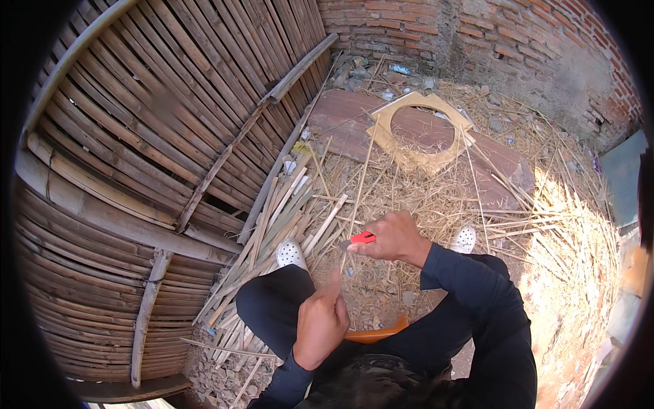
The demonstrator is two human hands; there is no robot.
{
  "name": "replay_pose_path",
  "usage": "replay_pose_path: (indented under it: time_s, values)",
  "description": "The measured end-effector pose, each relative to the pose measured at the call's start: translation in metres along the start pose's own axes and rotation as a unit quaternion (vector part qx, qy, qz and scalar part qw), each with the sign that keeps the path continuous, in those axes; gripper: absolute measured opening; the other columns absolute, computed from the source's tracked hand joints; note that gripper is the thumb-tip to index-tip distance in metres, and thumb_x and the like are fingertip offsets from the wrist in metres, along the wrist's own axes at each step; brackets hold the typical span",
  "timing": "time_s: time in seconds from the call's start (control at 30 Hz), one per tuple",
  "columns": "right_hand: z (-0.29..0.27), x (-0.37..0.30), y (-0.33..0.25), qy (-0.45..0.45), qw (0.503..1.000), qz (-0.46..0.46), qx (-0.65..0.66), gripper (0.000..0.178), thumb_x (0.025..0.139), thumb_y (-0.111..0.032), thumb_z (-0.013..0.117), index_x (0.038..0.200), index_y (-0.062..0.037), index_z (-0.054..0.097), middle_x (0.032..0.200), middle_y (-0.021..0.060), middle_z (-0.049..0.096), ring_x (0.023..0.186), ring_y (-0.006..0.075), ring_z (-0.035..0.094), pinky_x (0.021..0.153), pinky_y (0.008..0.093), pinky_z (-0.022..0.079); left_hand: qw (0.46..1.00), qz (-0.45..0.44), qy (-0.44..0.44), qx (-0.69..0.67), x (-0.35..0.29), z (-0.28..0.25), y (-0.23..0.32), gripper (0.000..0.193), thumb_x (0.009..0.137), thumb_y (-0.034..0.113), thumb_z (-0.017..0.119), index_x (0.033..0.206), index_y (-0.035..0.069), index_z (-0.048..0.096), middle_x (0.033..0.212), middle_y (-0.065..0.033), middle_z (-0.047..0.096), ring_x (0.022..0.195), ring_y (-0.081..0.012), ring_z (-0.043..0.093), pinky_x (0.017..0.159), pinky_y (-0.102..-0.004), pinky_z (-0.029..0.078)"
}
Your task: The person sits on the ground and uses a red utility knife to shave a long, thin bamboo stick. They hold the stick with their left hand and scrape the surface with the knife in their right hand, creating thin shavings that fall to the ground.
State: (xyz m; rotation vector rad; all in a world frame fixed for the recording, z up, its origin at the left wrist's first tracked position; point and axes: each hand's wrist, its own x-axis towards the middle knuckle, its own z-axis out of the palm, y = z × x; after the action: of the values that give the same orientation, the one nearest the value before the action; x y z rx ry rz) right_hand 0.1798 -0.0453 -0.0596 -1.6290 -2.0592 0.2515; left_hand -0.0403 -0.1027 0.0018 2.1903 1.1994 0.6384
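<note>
My right hand is closed round a red-handled cutter knife. Its blade points to the left and lies against a long thin bamboo strip. The strip runs from the pale board with a round hole down past the knife to my left hand. Nearer my body, my left hand is closed on the strip's lower end, with the index finger stretched along it. How the fingers grip it is partly hidden.
Split bamboo slats lie in a pile by my left shoe. Shavings cover the ground, and a brown panel lies under the holed board. A bamboo wall stands at the left, a brick wall at the back.
</note>
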Motion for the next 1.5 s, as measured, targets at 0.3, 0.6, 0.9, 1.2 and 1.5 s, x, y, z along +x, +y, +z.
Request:
replay_pose_path:
  time_s: [0.3, 0.6, 0.9, 1.2, 1.5]
  values:
    - [-0.022, 0.029, 0.067, 0.061, 0.988, 0.124, -0.064, 0.070, 0.083, -0.071, 0.046, 0.059, -0.0088, 0.066, 0.048, 0.0139, 0.055, 0.046, 0.0320, 0.058, 0.047, 0.0432, 0.044, 0.999, 0.028, -0.010, 0.014, 0.001, 0.004, 0.008, 0.036, 0.080, -0.008, 0.051, 0.115, -0.010, 0.057, 0.069, -0.0241, 0.054, 0.061, -0.0398, 0.058, 0.056, -0.0419, 0.045]
    - [-0.028, 0.041, 0.101, 0.097, 0.973, 0.205, -0.049, 0.076, 0.087, -0.072, 0.038, 0.065, -0.0057, 0.068, 0.056, 0.0190, 0.059, 0.056, 0.0356, 0.062, 0.055, 0.0462, 0.047, 0.998, 0.019, -0.064, -0.004, -0.016, -0.005, 0.012, 0.042, 0.078, -0.007, 0.053, 0.120, -0.009, 0.055, 0.071, -0.0214, 0.055, 0.063, -0.0367, 0.060, 0.058, -0.0378, 0.048]
    - [-0.097, 0.003, 0.196, 0.173, 0.890, 0.418, -0.047, 0.088, 0.085, -0.079, 0.031, 0.057, 0.0003, 0.060, 0.059, 0.0219, 0.059, 0.060, 0.0383, 0.060, 0.058, 0.0491, 0.044, 0.950, -0.120, -0.118, -0.263, -0.047, -0.004, 0.000, 0.040, 0.092, 0.002, 0.053, 0.131, -0.003, 0.051, 0.071, -0.0027, 0.056, 0.057, -0.0106, 0.052, 0.055, -0.0260, 0.045]
    - [-0.044, -0.027, -0.017, 0.025, 0.999, -0.007, -0.026, 0.069, 0.077, -0.074, 0.053, 0.059, -0.0088, 0.065, 0.050, 0.0106, 0.057, 0.048, 0.0287, 0.060, 0.047, 0.0391, 0.046, 0.878, -0.226, -0.117, -0.405, -0.002, -0.010, 0.007, 0.041, 0.098, 0.010, 0.050, 0.139, 0.005, 0.047, 0.071, 0.0045, 0.050, 0.061, -0.0008, 0.042, 0.054, -0.0174, 0.036]
    - [-0.037, -0.017, -0.013, 0.076, 0.995, -0.056, -0.028, 0.069, 0.075, -0.076, 0.053, 0.059, -0.0096, 0.065, 0.047, 0.0099, 0.056, 0.042, 0.0269, 0.058, 0.040, 0.0380, 0.043, 0.936, -0.124, -0.057, -0.324, -0.005, 0.001, 0.009, 0.041, 0.097, 0.006, 0.050, 0.138, 0.005, 0.048, 0.072, 0.0053, 0.052, 0.060, -0.0005, 0.041, 0.054, -0.0164, 0.035]
